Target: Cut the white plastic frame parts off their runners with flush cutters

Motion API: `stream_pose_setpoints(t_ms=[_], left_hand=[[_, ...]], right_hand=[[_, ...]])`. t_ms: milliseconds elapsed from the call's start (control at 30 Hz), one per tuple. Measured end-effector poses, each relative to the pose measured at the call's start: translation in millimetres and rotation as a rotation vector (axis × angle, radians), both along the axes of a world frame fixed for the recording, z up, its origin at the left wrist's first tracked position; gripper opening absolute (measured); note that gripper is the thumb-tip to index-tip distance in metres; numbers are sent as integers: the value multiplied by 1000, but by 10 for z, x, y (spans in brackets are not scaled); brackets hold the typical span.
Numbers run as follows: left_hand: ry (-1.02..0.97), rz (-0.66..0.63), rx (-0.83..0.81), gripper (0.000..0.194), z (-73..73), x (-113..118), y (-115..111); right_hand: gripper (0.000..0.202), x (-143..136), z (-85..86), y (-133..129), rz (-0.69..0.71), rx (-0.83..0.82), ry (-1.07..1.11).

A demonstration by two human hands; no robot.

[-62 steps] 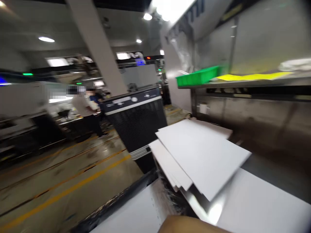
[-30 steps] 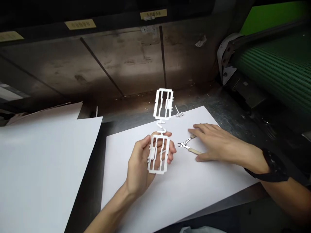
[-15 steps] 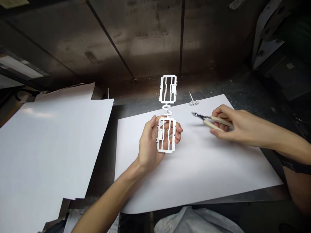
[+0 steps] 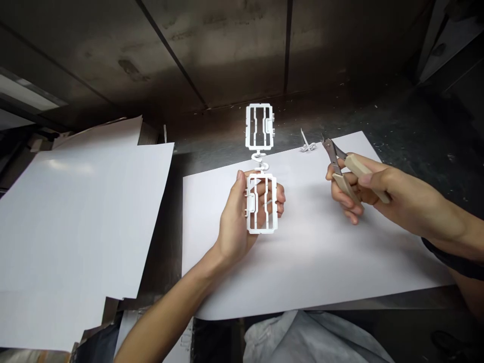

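Gripping a white twin frame (image 4: 261, 176), its long axis running away from me, my left hand (image 4: 235, 222) is apart from my right hand (image 4: 397, 201), which clasps cutters (image 4: 354, 166) pointing forward and left, both above a white sheet (image 4: 302, 272).

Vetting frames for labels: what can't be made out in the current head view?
Head view:
Left hand: finger contacts, partly hidden by the lower white frame.
Cutters: part of one handle, under the thumb of the right hand.
White scraps: exact count and shape, too small.
Dark wristband: cut off by the right edge.
Grey cloth: cut off by the bottom edge.
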State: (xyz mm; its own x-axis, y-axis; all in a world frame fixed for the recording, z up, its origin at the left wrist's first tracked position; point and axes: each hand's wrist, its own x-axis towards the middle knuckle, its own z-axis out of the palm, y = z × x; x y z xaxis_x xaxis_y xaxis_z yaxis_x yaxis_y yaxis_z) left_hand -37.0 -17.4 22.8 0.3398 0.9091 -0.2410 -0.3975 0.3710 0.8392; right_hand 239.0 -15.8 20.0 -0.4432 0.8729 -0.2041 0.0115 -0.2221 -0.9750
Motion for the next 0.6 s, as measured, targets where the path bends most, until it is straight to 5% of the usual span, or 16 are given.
stream_pose_setpoints(t_ms=[167,333,600], left_hand=[[-13,-60,-45,50,32,-18,-14],[-72,-152,-70,41,40,-27,-43],[-128,-511,-25,40,-15,-84,-107]], right_hand=[[7,-119,47,-56,-140,26,-84],[20,-178,65,-69,-67,74,-110],[15,-322,122,-99,-252,44,171]])
